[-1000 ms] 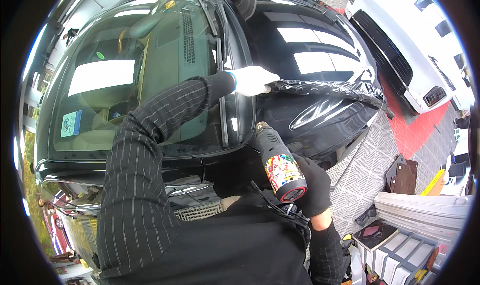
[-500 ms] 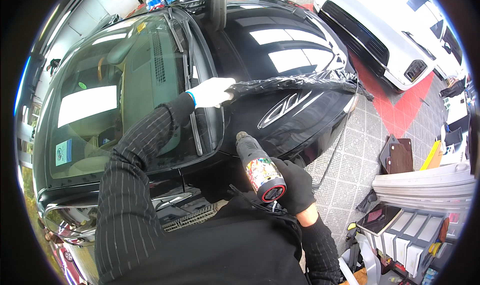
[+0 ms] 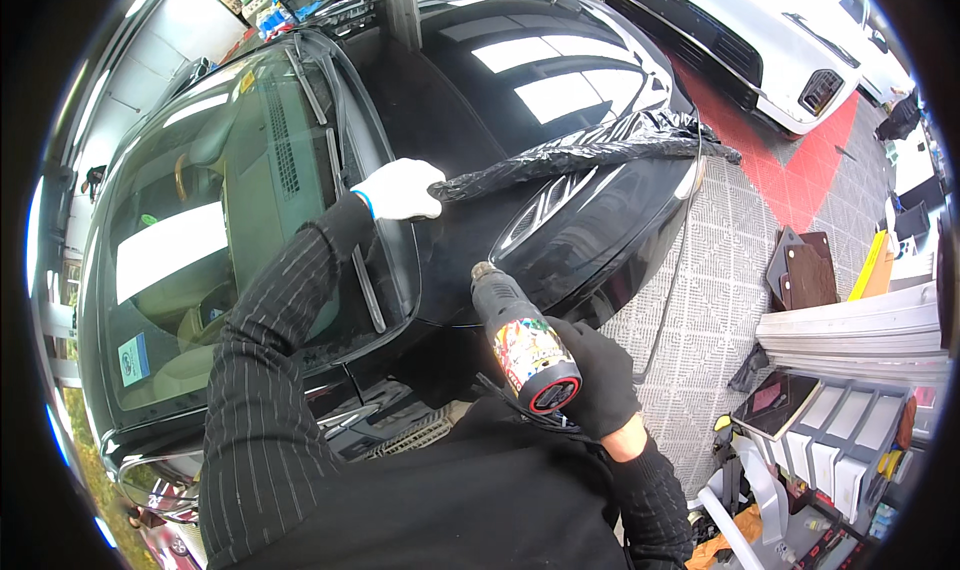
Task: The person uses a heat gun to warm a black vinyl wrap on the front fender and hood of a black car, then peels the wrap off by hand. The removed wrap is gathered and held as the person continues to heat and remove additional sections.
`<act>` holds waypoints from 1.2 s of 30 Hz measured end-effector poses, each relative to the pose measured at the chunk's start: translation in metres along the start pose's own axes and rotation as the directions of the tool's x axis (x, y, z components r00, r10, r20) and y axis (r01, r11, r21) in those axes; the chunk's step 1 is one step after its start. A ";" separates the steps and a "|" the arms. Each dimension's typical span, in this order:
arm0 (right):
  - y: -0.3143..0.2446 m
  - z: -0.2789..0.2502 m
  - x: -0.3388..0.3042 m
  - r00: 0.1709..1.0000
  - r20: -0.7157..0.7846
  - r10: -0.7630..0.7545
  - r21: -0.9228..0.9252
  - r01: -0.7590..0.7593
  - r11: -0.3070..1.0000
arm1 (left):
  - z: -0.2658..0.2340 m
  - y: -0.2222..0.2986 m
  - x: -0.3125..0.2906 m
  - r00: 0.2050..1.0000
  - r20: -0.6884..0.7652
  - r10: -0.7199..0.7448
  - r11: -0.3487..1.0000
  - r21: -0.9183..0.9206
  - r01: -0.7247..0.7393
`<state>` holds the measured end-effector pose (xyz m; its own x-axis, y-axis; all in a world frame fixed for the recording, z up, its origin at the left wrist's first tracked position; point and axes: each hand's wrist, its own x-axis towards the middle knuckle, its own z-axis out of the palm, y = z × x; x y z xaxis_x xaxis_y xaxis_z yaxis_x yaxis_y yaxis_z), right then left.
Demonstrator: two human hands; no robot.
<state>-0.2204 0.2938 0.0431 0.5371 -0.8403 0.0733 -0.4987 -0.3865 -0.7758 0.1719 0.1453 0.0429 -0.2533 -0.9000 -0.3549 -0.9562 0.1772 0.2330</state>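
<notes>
My left hand [image 3: 402, 188], in a white glove, is closed on the near end of a bunched strip of glossy black film [image 3: 570, 157]. The film stretches across the hood [image 3: 430, 105] of a black car to its front corner, where it widens into loose wrinkles. In my black-gloved right hand [image 3: 603, 380] is a heat gun [image 3: 520, 335] with a colourful patterned body. Its metal nozzle points away from me, over the fender and short of the chrome-trimmed side vent [image 3: 548, 210]. The palm side of my right hand is hidden.
The car's windshield [image 3: 190, 240] and wipers lie to the left. A white vehicle [image 3: 740, 40] stands beyond the front end. At the right are brown mats [image 3: 805, 270], a grey rack [image 3: 830, 420] and loose gear on the tiled floor. A cable [image 3: 660, 320] hangs beside the fender.
The whole view has shifted slightly. Toward the front corner, the film has lifted and spread into a wider, wrinkled bunch. Both hands keep their grips, with the heat gun at nearly the same angle.
</notes>
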 end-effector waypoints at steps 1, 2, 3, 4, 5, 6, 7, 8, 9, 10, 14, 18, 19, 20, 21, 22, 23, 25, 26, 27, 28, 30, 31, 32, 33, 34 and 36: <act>0.000 0.000 0.001 1.000 0.008 0.005 -0.025 -0.005 1.000 | 0.005 -0.001 -0.002 0.999 -0.043 0.016 1.000 -0.001 -0.016; -0.001 0.000 0.002 1.000 0.006 0.002 -0.033 -0.002 0.999 | 0.010 -0.001 -0.006 0.991 -0.131 0.024 0.999 -0.035 -0.028; -0.001 0.000 0.004 1.000 0.005 -0.002 -0.040 0.002 0.999 | 0.016 0.000 -0.012 0.972 -0.231 0.037 0.996 -0.072 -0.055; -0.002 0.000 0.005 1.000 0.015 0.001 -0.038 0.000 0.999 | 0.020 0.003 -0.015 0.951 -0.309 0.019 0.993 -0.104 -0.053; -0.002 -0.001 0.006 1.000 0.027 0.004 -0.036 -0.003 0.999 | 0.024 0.005 -0.017 0.942 -0.333 0.048 0.961 -0.240 -0.134; -0.002 -0.002 0.007 0.999 0.040 0.008 -0.034 -0.006 0.999 | 0.026 0.007 -0.019 0.939 -0.340 0.048 0.912 -0.369 -0.180; -0.002 -0.002 0.009 0.999 0.038 0.007 -0.022 -0.006 1.000 | 0.027 0.008 -0.021 0.954 -0.298 -0.003 0.850 -0.504 -0.155; -0.002 -0.002 0.010 0.999 0.036 0.006 -0.008 -0.006 1.000 | 0.027 0.009 -0.021 0.945 -0.318 0.081 0.823 -0.513 -0.243; -0.002 -0.002 0.011 0.999 0.033 0.003 0.004 -0.003 1.000 | 0.026 0.009 -0.022 0.959 -0.282 0.023 0.829 -0.531 -0.176; -0.002 -0.002 0.011 1.000 0.029 0.008 0.002 -0.008 1.000 | 0.026 0.009 -0.021 0.970 -0.242 -0.019 0.836 -0.536 -0.118; -0.002 0.001 0.012 0.999 0.024 0.035 -0.005 -0.035 0.999 | 0.029 0.003 -0.014 0.964 -0.223 -0.144 0.805 -0.593 -0.017; 0.003 0.003 0.011 0.997 0.010 0.071 0.002 -0.071 0.997 | 0.043 -0.002 -0.005 0.932 -0.257 -0.255 0.746 -0.666 0.021; 0.005 0.003 0.009 0.996 0.012 0.086 0.008 -0.086 0.996 | 0.046 -0.002 -0.005 0.928 -0.226 -0.296 0.680 -0.732 0.039; 0.007 0.002 0.008 0.997 0.009 0.079 0.014 -0.079 0.997 | 0.049 -0.001 -0.006 0.925 -0.237 -0.298 0.636 -0.772 0.007; 0.010 0.001 0.006 0.997 0.006 0.073 0.020 -0.073 0.997 | 0.052 0.000 -0.008 0.922 -0.231 -0.311 0.581 -0.814 -0.008; 0.012 0.000 0.004 0.997 0.009 0.073 0.035 -0.073 0.997 | 0.054 0.002 -0.011 0.918 -0.207 -0.338 0.520 -0.854 -0.002; 0.014 -0.002 0.003 0.996 0.021 0.090 0.016 -0.091 0.996 | 0.054 0.004 -0.014 0.919 -0.222 -0.327 0.501 -0.865 -0.030; 0.018 -0.004 -0.001 0.989 0.057 0.137 -0.006 -0.137 0.991 | 0.055 0.011 -0.020 0.918 -0.215 -0.332 0.458 -0.888 -0.042; 0.021 -0.005 -0.001 0.993 0.041 0.114 0.010 -0.114 0.993 | 0.053 0.013 -0.022 0.922 -0.203 -0.331 0.440 -0.897 -0.040; 0.023 -0.006 -0.002 0.996 0.026 0.090 0.027 -0.091 0.995 | 0.050 0.016 -0.023 0.924 -0.185 -0.335 0.438 -0.899 -0.021; 0.026 -0.007 -0.003 0.998 0.013 0.068 0.044 -0.068 0.997 | 0.048 0.018 -0.025 0.926 -0.164 -0.341 0.435 -0.900 0.001; 0.030 -0.010 -0.005 0.998 0.017 0.059 0.074 -0.060 0.995 | 0.043 0.020 -0.028 0.940 -0.153 -0.305 0.447 -0.895 0.000; 0.031 -0.013 -0.005 0.998 0.022 0.055 0.090 -0.057 0.994 | 0.042 0.021 -0.028 0.933 -0.135 -0.333 0.469 -0.882 0.039; 0.033 -0.016 -0.006 0.998 0.026 0.054 0.091 -0.056 0.994 | 0.041 0.021 -0.028 0.935 -0.130 -0.331 0.485 -0.873 0.051; 0.034 -0.018 -0.006 0.998 0.034 0.053 0.092 -0.056 0.994 | 0.041 0.022 -0.027 0.928 -0.104 -0.358 0.489 -0.867 0.092; 0.035 -0.022 -0.006 0.998 0.038 0.047 0.096 -0.050 0.994 | 0.042 0.022 -0.026 0.936 -0.146 -0.320 0.518 -0.855 0.044; 0.037 -0.027 -0.007 0.998 0.024 0.052 0.100 -0.054 0.994 | 0.044 0.022 -0.026 0.931 -0.170 -0.323 0.544 -0.838 0.036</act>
<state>-0.2611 0.2745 0.0307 0.5267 -0.8499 0.0183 -0.4564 -0.3009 -0.8374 0.1513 0.1897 0.0175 0.0977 -0.9628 -0.2517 -0.4065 -0.2695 0.8730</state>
